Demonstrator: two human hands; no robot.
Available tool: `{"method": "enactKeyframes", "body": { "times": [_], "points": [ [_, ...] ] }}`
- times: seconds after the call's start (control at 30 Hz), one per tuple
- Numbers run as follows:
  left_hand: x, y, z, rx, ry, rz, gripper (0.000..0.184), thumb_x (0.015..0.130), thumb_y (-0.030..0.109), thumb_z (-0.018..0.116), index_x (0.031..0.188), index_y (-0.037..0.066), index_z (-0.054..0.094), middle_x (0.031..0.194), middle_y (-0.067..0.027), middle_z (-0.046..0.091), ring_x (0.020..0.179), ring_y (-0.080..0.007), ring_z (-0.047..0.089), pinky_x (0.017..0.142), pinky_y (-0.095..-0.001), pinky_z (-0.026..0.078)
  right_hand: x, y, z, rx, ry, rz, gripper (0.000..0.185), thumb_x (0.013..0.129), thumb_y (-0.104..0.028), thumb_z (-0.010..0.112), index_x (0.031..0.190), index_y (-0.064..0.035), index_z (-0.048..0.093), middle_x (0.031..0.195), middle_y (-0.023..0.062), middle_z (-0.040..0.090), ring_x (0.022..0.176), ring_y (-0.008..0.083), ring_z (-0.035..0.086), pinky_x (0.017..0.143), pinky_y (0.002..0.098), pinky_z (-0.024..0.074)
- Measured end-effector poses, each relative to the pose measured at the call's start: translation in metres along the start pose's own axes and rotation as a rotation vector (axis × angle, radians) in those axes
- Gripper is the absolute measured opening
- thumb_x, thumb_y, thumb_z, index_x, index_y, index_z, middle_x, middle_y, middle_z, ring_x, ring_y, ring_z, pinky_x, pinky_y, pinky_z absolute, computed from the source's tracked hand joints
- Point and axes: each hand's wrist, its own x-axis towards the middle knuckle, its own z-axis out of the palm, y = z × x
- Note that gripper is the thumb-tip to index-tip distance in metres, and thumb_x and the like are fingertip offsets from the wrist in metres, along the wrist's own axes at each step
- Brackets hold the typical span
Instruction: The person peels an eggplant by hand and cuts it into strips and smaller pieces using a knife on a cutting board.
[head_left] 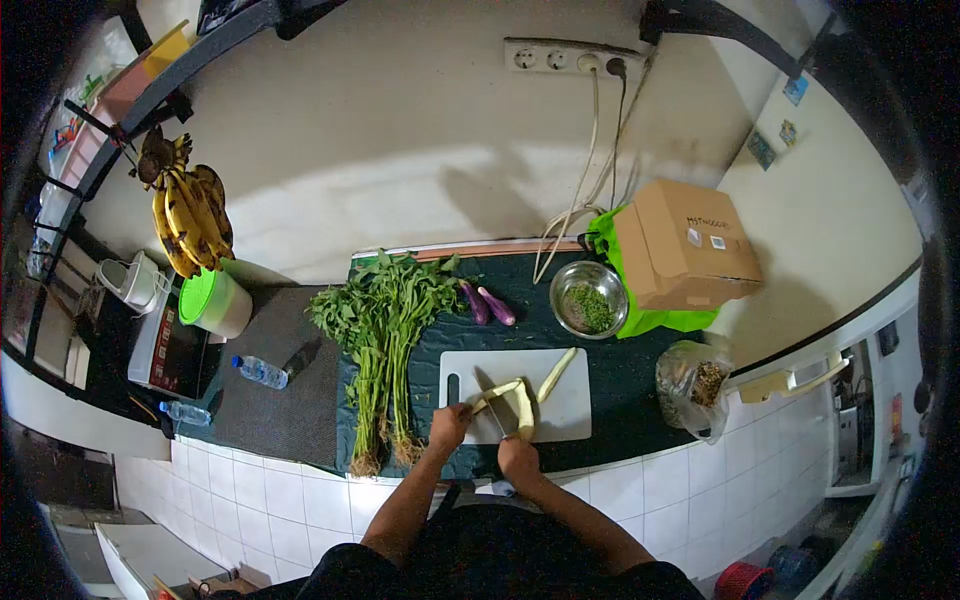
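**Fingers Closed: Right (512, 442) on Knife (496, 413), Left (461, 411) on Strip (492, 396)**

Right fingers: closed around the knife handle at the near edge of the white board (568, 412). The blade points away from me, over the board. Left fingers: closed on the near-left end of the pale strip, at the board's left part. A bent pale piece (525, 412) lies to the right of the blade; I cannot tell whether it joins the strip. A loose piece (556, 376) rests apart, toward the board's far right corner.

The board lies flat on the tabletop (625, 400). To its left, I locate the greens (385, 340), roots toward me. Beyond the board are two eggplants (484, 302), side by side. A steel bowl (563, 318) of green bits stands beyond its right part. Further right, a box (690, 245) rests over a bright green bag (665, 322); nearer me is a clear bag (680, 385) with brown contents. At far left, I register a bottle (262, 372) lying down and a lidded tub (228, 310) beneath hanging bananas (190, 215).
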Motion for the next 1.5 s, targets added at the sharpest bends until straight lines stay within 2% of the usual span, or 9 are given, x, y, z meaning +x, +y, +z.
{"method": "enactKeyframes", "body": {
  "times": [0.07,0.33,0.43,0.57,0.67,0.9,1.0,1.27,1.5],
  "points": [
    [-0.008,-0.005,0.007,0.032,0.02,0.035,0.025,0.083,0.017,0.069,0.105,0.004,0.072,0.089,-0.0227,0.07,0.084,-0.0394,0.069,0.075,-0.0448,0.055,0.017,-0.002,0.013,-0.13,-0.153,0.125,0.019,0.087,-0.013,0.054,0.079,-0.0036,0.069,0.073,0.0176,0.068,0.071,0.0341,0.07,0.063,0.0462,0.0559],
    [-0.021,0.014,0.008,-0.096,0.287,0.178,0.027,0.08,0.004,0.07,0.106,0.0,0.064,0.1,-0.0203,0.066,0.092,-0.0388,0.066,0.079,-0.0438,0.053,0.009,-0.011,-0.05,0.066,-0.021,-0.06,0.035,0.096,-0.026,0.052,0.078,0.0003,0.068,0.071,0.0194,0.066,0.067,0.0405,0.067,0.061,0.0497,0.0541],
    [-0.008,0.008,0.026,-0.179,0.348,0.183,0.021,0.079,0.004,0.072,0.097,0.002,0.061,0.097,-0.0168,0.062,0.095,-0.0372,0.061,0.084,-0.0448,0.05,-0.006,0.003,-0.072,0.074,0.021,0.137,0.038,0.097,-0.032,0.052,0.083,0.0001,0.066,0.07,0.0215,0.065,0.064,0.0413,0.066,0.06,0.0507,0.0536],
    [-0.003,0.006,0.034,-0.072,0.273,0.182,0.026,0.075,0.005,0.072,0.098,0.004,0.06,0.098,-0.0147,0.059,0.097,-0.0365,0.056,0.085,-0.0444,0.048,-0.024,0.063,-0.094,0.014,0.085,0.282,0.037,0.097,-0.035,0.053,0.089,-0.0005,0.063,0.071,0.024,0.065,0.064,0.0419,0.066,0.06,0.0515,0.0541],
    [-0.011,0.025,0.027,0.225,0.429,0.347,0.023,0.075,0.013,0.071,0.094,0.004,0.061,0.099,-0.0156,0.057,0.092,-0.036,0.055,0.083,-0.0481,0.046,-0.026,0.108,-0.108,-0.083,0.09,0.314,0.036,0.098,-0.036,0.052,0.092,-0.0007,0.059,0.072,0.0236,0.066,0.067,0.0416,0.067,0.061,0.0517,0.0547],
    [0.021,0.093,0.079,0.357,0.096,0.577,0.037,0.082,0.02,0.068,0.114,0.004,0.062,0.115,-0.0159,0.06,0.106,-0.0362,0.056,0.097,-0.0463,0.045,-0.016,0.132,-0.118,-0.189,0.091,0.248,0.036,0.099,-0.038,0.05,0.092,-0.0026,0.057,0.069,0.0195,0.065,0.065,0.0388,0.068,0.059,0.05,0.0546],
    [0.037,0.126,0.099,0.37,0.059,0.502,0.035,0.086,0.019,0.061,0.118,0.005,0.061,0.115,-0.0135,0.06,0.107,-0.0328,0.057,0.096,-0.0448,0.046,-0.012,0.12,-0.121,-0.159,0.056,0.284,0.037,0.099,-0.037,0.05,0.094,-0.0013,0.057,0.074,0.021,0.066,0.07,0.04,0.068,0.063,0.0506,0.0553],
    [0.068,0.108,0.128,0.526,-0.02,0.533,0.041,0.086,0.012,0.052,0.126,0.013,0.06,0.12,-0.0085,0.061,0.111,-0.0288,0.057,0.096,-0.0425,0.046,-0.013,0.099,-0.117,-0.114,-0.05,0.494,0.039,0.101,-0.039,0.047,0.1,-0.0006,0.055,0.083,0.0227,0.068,0.079,0.0402,0.07,0.071,0.05,0.0568],
    [0.077,0.104,0.119,0.458,-0.053,0.605,0.045,0.084,0.011,0.051,0.127,0.013,0.062,0.128,-0.0059,0.062,0.117,-0.027,0.055,0.099,-0.0411,0.044,-0.012,0.103,-0.087,-0.124,-0.005,0.488,0.036,0.101,-0.036,0.048,0.099,-0.0007,0.054,0.08,0.0212,0.069,0.073,0.0369,0.071,0.062,0.0463,0.058]
  ]
}}
